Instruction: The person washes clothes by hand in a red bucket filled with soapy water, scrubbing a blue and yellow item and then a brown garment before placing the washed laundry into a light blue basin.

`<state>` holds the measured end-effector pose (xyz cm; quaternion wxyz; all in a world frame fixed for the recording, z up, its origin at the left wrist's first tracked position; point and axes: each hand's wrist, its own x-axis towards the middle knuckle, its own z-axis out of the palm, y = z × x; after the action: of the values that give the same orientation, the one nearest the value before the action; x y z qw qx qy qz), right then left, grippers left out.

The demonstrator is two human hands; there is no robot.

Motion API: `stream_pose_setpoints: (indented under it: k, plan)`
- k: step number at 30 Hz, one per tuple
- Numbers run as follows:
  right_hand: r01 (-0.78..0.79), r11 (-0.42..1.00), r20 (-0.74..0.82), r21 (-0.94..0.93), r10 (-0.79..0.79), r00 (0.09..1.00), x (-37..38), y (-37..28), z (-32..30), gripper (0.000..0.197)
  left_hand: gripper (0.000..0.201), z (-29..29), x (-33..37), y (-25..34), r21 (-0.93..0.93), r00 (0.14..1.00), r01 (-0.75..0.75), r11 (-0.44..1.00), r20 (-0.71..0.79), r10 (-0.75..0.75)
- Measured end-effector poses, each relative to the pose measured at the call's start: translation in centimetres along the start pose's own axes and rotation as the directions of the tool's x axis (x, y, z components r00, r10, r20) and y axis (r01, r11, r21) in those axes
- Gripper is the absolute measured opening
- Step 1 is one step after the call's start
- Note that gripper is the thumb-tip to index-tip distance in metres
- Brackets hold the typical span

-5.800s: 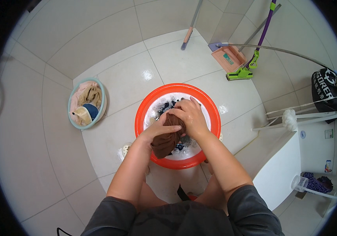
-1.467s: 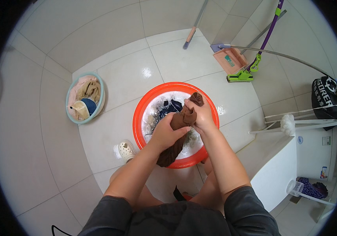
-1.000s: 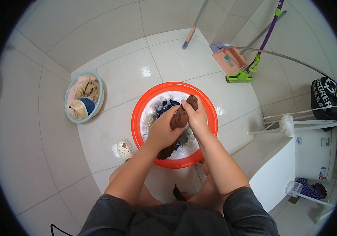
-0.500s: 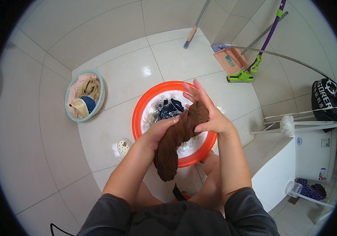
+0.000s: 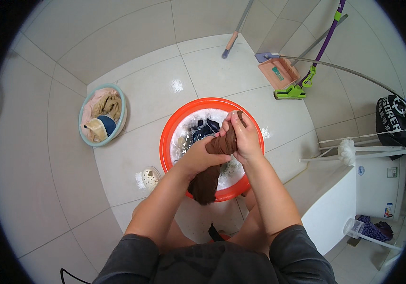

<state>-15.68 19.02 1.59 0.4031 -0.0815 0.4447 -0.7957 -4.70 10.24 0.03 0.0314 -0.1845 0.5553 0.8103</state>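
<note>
A wet brown cloth or garment [image 5: 206, 182], bunched into a twisted roll, is gripped by both hands above the red basin [image 5: 166, 142]. My left hand [image 5: 202, 155] wraps round its middle, thumb lying across the folds. My right hand [image 5: 244, 140] is closed round its upper end, fingers curled over. The lower end hangs down past the basin's near rim. Inside the basin, dark blue clothing [image 5: 206, 128] lies in white suds [image 5: 184, 124]. What kind of garment the brown cloth is, I cannot tell.
A pale blue basin [image 5: 123, 118] with pink, beige and blue laundry stands at left. A cream clog [image 5: 151, 177] shows beside the red basin. Far right are a pink dustpan [image 5: 279, 73], a green mop head [image 5: 290, 92] and a broom. A black bag [image 5: 392, 124] hangs at right.
My right hand has closed from spread fingers round the brown cloth's upper end. My left hand has shifted right and slightly up, and the cloth is bunched tighter, its lower end higher.
</note>
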Motion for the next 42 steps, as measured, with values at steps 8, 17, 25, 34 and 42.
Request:
stream_pose_setpoints:
  k: [8,17,25,34,42]
  plan:
    - [-0.055,0.996,-0.250,-0.075,0.035,0.968,0.4,1.3,-0.6,0.037,0.035,3.0,-0.5,0.5,0.773,0.944,0.078,0.630,-0.260,0.202]
    - [-0.023,0.999,-0.370,-0.035,0.008,0.929,0.6,2.3,-0.6,0.037,0.034,2.9,0.0,-1.1,0.870,0.899,0.056,0.490,-0.258,0.355]
    - [0.003,0.996,-0.140,-0.091,-0.015,0.990,1.1,1.4,-1.6,0.040,0.044,0.9,0.8,-0.2,0.544,0.888,-0.167,0.822,-0.280,0.366]
    - [-0.121,0.822,0.282,-0.557,0.324,0.903,-0.1,1.7,-2.5,0.064,0.026,-4.4,0.2,3.2,-0.622,0.768,-0.437,0.649,-0.635,-0.091]
    - [0.152,0.815,0.398,-0.559,0.103,0.911,-1.6,2.0,1.1,0.097,0.023,-7.6,-0.3,2.5,-0.602,0.624,-0.578,0.552,-0.761,-0.177]
